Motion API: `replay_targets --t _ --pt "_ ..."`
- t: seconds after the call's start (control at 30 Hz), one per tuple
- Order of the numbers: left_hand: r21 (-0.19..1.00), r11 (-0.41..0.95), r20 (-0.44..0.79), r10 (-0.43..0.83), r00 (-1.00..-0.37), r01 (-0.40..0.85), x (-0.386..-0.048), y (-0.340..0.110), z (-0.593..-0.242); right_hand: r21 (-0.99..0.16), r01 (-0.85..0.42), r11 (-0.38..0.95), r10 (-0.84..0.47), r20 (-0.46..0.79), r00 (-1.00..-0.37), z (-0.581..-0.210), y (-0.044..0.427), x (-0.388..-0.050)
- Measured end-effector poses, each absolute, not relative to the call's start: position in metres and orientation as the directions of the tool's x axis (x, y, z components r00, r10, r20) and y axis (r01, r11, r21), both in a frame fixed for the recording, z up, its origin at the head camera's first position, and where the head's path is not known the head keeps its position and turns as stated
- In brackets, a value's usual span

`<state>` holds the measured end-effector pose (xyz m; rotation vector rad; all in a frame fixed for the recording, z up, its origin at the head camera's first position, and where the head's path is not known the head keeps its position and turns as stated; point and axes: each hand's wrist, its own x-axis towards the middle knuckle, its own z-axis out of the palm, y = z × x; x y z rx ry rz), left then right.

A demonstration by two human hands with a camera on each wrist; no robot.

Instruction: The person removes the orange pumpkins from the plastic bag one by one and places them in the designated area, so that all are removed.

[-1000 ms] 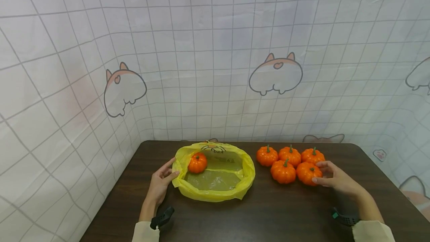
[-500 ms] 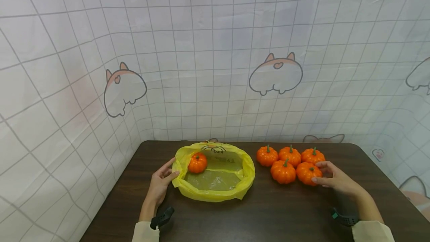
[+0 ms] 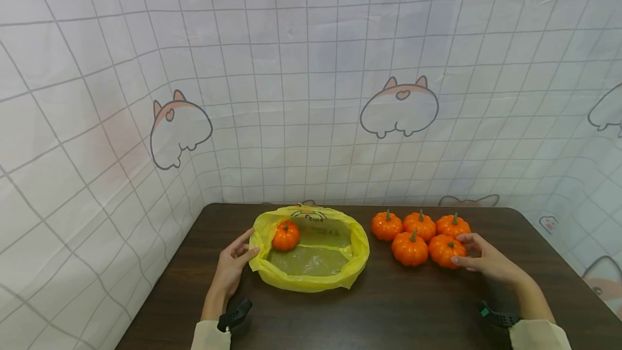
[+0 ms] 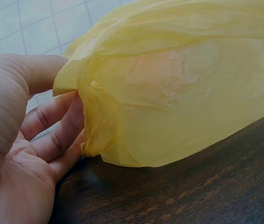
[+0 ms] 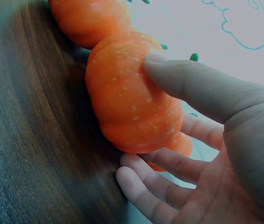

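Observation:
A yellow plastic bag [image 3: 311, 283] lies on the table with its mouth spread wide and its rim folded outward. One small orange pumpkin [image 3: 286, 235] sits inside it, at the left. My left hand [image 3: 231, 266] pinches the bag's left rim, thumb over the edge and fingers on the outer side. At the right, my right hand [image 3: 491, 259] grips the front right pumpkin [image 3: 444, 250] of a group. In the right wrist view the thumb presses on this pumpkin [image 5: 132, 93], with fingers along its far side and underneath. It still rests on the table beside the others.
Around the held pumpkin stand a front left pumpkin [image 3: 410, 248] and a back row with a left pumpkin [image 3: 386, 226], a middle pumpkin [image 3: 420, 224] and a right pumpkin [image 3: 452, 224]. The dark wooden table [image 3: 369, 312] ends at a white gridded cloth [image 3: 311, 150].

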<state>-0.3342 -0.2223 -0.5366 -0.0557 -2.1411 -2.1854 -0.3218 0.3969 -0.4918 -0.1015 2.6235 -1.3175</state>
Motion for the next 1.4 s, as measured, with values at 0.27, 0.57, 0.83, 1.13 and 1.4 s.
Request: replay_targets --t 0.27,0.57,0.83,1.13,1.4 --pt "0.997 -0.015 0.081 -0.035 -0.996 0.082 -0.334 -0.222 -0.537 -0.806 0.022 0.592 -0.164 -0.147 -0.975 -0.491 0.396 -0.321" --pt "0.995 -0.025 0.093 -0.028 -0.995 0.094 -0.334 -0.222 -0.537 -0.775 0.005 0.631 -0.154 -0.132 -0.979 -0.476 0.397 -0.318" --pt "0.995 -0.008 0.097 -0.019 -0.995 0.097 -0.333 -0.223 -0.537 -0.724 -0.083 0.685 -0.127 -0.006 -0.992 -0.443 0.378 -0.309" --pt "0.996 -0.001 0.089 -0.033 -0.996 0.089 -0.333 -0.222 -0.536 -0.721 -0.281 0.634 -0.222 0.179 -0.959 -0.410 0.337 -0.296" --pt "0.996 -0.006 0.089 -0.032 -0.996 0.089 -0.334 -0.222 -0.536 -0.724 -0.416 0.551 -0.300 0.293 -0.908 -0.405 0.292 -0.289"
